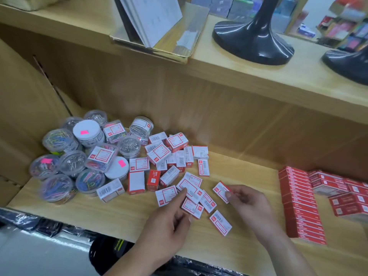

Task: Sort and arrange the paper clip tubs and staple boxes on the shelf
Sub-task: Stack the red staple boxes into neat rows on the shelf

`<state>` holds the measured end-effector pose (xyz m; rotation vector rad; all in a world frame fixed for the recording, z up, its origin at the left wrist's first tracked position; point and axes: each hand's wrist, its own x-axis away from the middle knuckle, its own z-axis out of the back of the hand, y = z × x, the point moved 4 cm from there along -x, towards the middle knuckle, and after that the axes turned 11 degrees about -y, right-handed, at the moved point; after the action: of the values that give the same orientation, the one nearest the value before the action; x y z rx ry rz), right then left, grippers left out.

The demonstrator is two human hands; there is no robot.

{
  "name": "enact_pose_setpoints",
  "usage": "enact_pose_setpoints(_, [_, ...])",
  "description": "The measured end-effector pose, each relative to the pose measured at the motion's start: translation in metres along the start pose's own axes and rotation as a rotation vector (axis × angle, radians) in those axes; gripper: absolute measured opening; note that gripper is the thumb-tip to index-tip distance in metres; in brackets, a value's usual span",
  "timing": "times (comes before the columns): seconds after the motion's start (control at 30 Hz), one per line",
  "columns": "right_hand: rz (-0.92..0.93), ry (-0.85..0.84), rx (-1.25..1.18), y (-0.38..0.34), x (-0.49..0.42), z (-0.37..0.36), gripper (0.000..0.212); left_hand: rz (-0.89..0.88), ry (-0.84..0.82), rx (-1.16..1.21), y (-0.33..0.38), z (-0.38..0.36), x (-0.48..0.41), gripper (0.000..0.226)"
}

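A person's right hand (247, 204) pinches a small red-and-white staple box (221, 191) between thumb and curled fingers, holding it just right of a loose scatter of the same boxes at the front of a pale wooden shelf (119, 216). The left hand (171, 220) reaches in from below. Its thumb lies on a label-up box (191, 189) in the scatter and its curled fingers meet the edge of another box (192, 206). Whether that hand actually grips either cannot be told.

Behind and to the left, more staple boxes (159, 154) lie jumbled at all angles. They run up against a cluster of clear round paper clip tubs (57, 140) packed into the shelf's left corner, some with pink stickers on white lids.

On the right of the shelf stand neat stacks of red cartons (298, 198). The upper shelf (258, 76) carries an open card tray of booklets (155, 26) and two glossy black stand bases (253, 42). Shelves of coloured stationery show, blurred, beyond. Dark plastic-wrapped goods (45, 226) sit below the front edge.
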<state>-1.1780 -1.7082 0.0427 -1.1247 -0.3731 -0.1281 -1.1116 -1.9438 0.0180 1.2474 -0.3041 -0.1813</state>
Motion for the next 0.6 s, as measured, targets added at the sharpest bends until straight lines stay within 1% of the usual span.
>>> enact_pose_setpoints(0.07, [-0.008, -0.023, -0.036, 0.002, 0.002, 0.002, 0.015, -0.032, -0.022, -0.094, 0.013, 0.002, 0.003, 0.056])
enact_pose_setpoints(0.1, [-0.007, -0.028, -0.050, 0.002, 0.003, 0.003, 0.015, -0.089, -0.015, -0.190, 0.022, 0.004, 0.003, 0.046])
enact_pose_setpoints(0.17, [-0.022, -0.037, -0.071, 0.001, 0.002, 0.005, 0.014, -0.227, 0.075, -0.454, 0.043, 0.015, -0.001, 0.024])
enact_pose_setpoints(0.2, [-0.029, -0.042, -0.077, 0.001, 0.001, 0.005, 0.013, -0.291, 0.134, -0.594, 0.052, 0.023, -0.006, 0.019])
enact_pose_setpoints(0.23, [-0.032, -0.047, -0.090, 0.001, 0.001, 0.004, 0.013, -0.326, 0.169, -0.710, 0.058, 0.029, -0.013, 0.021])
enact_pose_setpoints(0.27, [-0.032, -0.047, -0.101, 0.001, 0.001, 0.004, 0.013, -0.326, 0.168, -0.805, 0.060, 0.035, -0.021, 0.026])
enact_pose_setpoints(0.33, [-0.028, -0.051, -0.112, 0.000, 0.001, 0.002, 0.013, -0.279, 0.086, -0.974, 0.055, 0.041, -0.038, 0.038])
enact_pose_setpoints(0.4, [-0.005, -0.057, -0.127, -0.002, 0.002, 0.000, 0.014, -0.253, -0.005, -1.085, 0.045, 0.040, -0.050, 0.044])
enact_pose_setpoints(0.47, [0.035, -0.052, -0.111, -0.002, 0.001, -0.002, 0.015, -0.255, -0.024, -1.142, 0.038, 0.038, -0.057, 0.047])
enact_pose_setpoints(0.6, [0.091, 0.022, 0.020, 0.002, -0.008, -0.008, 0.021, -0.232, -0.024, -1.112, 0.039, 0.043, -0.063, 0.041])
